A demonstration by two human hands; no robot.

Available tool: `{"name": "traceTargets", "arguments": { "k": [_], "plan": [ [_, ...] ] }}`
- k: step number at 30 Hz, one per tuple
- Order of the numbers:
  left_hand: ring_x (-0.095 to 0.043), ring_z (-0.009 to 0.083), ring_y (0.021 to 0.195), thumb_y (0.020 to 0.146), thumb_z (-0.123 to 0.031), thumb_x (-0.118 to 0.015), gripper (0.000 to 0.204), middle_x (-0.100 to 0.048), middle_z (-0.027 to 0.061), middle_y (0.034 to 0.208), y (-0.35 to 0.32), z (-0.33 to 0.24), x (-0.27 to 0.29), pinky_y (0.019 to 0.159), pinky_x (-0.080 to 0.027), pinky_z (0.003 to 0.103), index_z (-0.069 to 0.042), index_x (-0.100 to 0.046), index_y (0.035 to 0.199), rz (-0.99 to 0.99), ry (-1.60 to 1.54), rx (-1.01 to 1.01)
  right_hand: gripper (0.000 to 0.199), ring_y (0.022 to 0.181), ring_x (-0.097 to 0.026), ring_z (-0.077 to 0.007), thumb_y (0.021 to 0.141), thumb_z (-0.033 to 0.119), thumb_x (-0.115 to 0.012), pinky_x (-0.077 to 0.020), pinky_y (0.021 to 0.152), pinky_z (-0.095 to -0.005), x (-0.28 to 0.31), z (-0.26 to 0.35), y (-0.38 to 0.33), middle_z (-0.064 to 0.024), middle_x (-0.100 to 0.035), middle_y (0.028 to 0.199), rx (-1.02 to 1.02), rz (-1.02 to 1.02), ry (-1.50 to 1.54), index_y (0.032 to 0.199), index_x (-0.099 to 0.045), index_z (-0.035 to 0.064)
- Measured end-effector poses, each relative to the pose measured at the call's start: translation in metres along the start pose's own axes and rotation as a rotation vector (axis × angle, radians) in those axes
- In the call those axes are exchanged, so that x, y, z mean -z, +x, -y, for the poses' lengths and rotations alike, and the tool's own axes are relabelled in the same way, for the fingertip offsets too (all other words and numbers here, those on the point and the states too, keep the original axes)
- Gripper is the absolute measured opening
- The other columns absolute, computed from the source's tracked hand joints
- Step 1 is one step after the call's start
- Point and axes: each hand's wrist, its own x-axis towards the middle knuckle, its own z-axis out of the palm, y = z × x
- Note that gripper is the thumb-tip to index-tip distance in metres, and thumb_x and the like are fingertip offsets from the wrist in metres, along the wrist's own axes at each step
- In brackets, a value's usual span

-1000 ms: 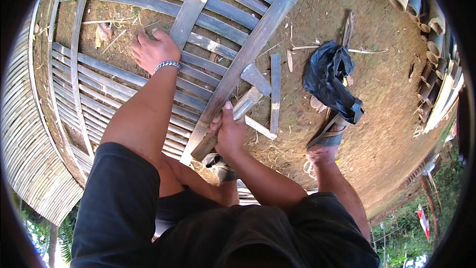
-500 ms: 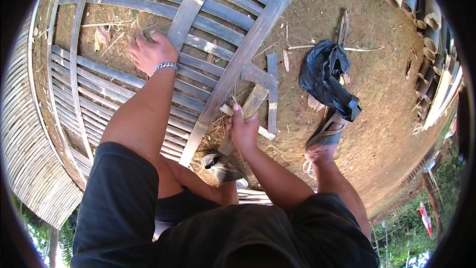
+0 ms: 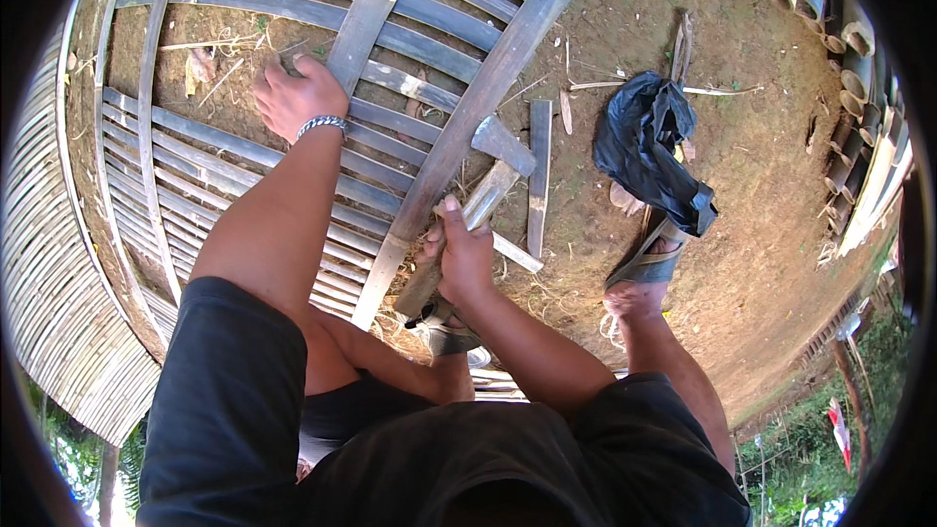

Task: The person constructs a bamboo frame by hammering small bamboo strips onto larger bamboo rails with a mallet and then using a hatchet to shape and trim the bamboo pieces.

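My left hand (image 3: 301, 98), with a chain bracelet at its wrist, rests palm down on the bamboo lattice beside a broad crosspiece (image 3: 366, 34). Its fingers are bent, and what lies under them is hidden. Closed around the wooden handle of a hatchet (image 3: 488, 190) is my right hand (image 3: 464, 254), thumb along the top. The hatchet's wedge-shaped metal head (image 3: 503, 144) points away from me, close to the thick edge bar (image 3: 468, 132) of the lattice. A pale bamboo strip (image 3: 517, 252) lies on the ground beside the handle.
A dark bamboo piece (image 3: 539, 176) lies right of the hatchet. Farther right is a crumpled black plastic bag (image 3: 644, 127) by my right foot (image 3: 639, 278). Bamboo poles (image 3: 849, 88) are stacked at the far right; a curved bamboo panel (image 3: 59, 283) stands at left.
My right hand has taken hold of the hatchet handle, which lay under it before. The hatchet has shifted slightly toward me and its head has turned. My left hand stays in place.
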Motion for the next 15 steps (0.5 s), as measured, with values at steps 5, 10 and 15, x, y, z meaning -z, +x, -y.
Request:
{"name": "traceTargets", "arguments": {
  "k": [5, 10, 15],
  "plan": [
    [-0.047, 0.0344, 0.136, 0.094, -0.039, -0.048, 0.055, -0.053, 0.0193, 0.143, -0.002, -0.001, 0.002, 0.115, -0.035, 0.048, -0.004, -0.061, 0.135, -0.024, -0.027, -0.018, 0.025, 0.049, -0.055, -0.0146, 0.102, 0.021, -0.065, -0.0477, 0.045, -0.0312, 0.039, 0.014, 0.024, -0.0058, -0.056, 0.065, 0.259, 0.046, -0.399, 0.105, -0.046, 0.005],
    [-0.047, 0.0351, 0.136, 0.094, -0.039, -0.048, 0.055, -0.052, 0.0195, 0.145, -0.001, -0.001, 0.002, 0.115, -0.034, 0.048, -0.004, -0.061, 0.134, -0.009, -0.023, -0.013, 0.022, 0.049, -0.055, -0.0142, 0.102, 0.018, -0.063, -0.0476, 0.045, -0.0308, 0.049, 0.017, 0.032, -0.0056, -0.057, 0.064, 0.19, 0.165, -0.348, 0.106, -0.046, 0.0043],
    [-0.047, 0.0354, 0.136, 0.094, -0.039, -0.048, 0.055, -0.052, 0.0194, 0.145, -0.001, -0.002, 0.002, 0.115, -0.034, 0.048, -0.004, -0.061, 0.134, -0.014, -0.018, -0.021, 0.025, 0.049, -0.056, -0.0135, 0.101, 0.015, -0.065, -0.0468, 0.044, -0.0296, 0.051, 0.02, 0.03, -0.0058, -0.058, 0.067, 0.236, 0.11, -0.451, 0.11, -0.046, 0.0024]
  ]
}}
